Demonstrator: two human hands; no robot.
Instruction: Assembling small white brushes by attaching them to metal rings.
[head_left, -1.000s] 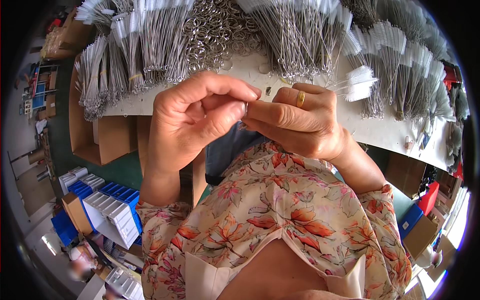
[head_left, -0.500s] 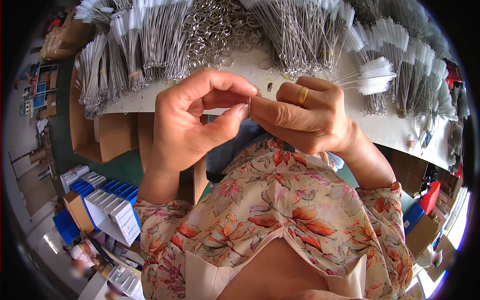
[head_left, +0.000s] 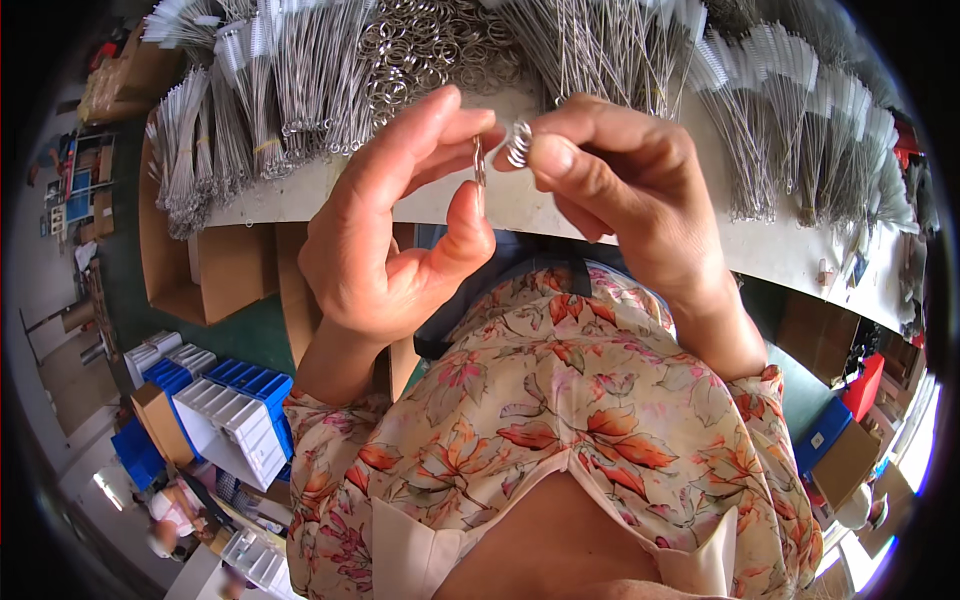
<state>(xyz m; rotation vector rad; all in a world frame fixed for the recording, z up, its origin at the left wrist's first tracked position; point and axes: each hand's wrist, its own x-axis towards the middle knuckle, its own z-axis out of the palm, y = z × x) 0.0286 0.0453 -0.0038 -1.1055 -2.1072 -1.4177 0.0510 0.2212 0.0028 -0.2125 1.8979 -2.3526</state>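
Observation:
Near the front edge of the table, my left hand (head_left: 365,245) is raised with a thin metal split ring (head_left: 480,165) pinched edge-on between thumb and fingertips. Close beside it, my right hand (head_left: 645,190) grips a small cluster of shiny metal rings (head_left: 519,145), lined up like a coil, between thumb and forefinger. A narrow gap separates the two held items. Beyond my hands lies a loose heap of metal rings (head_left: 430,55), with bundles of wire-handled brushes (head_left: 320,85) to its left and more bundled brushes (head_left: 600,60) to its right.
The white table (head_left: 790,260) curves across in front of me. Open cardboard boxes (head_left: 235,275) stand below its left side. White and blue plastic bins (head_left: 230,425) are stacked at lower left. Another person (head_left: 175,510) is far off there. A red box (head_left: 863,387) is at right.
My hands have moved apart and slightly upward, and my right hand has turned, exposing the ring cluster. The white brush head that stuck out beyond my right hand no longer shows there.

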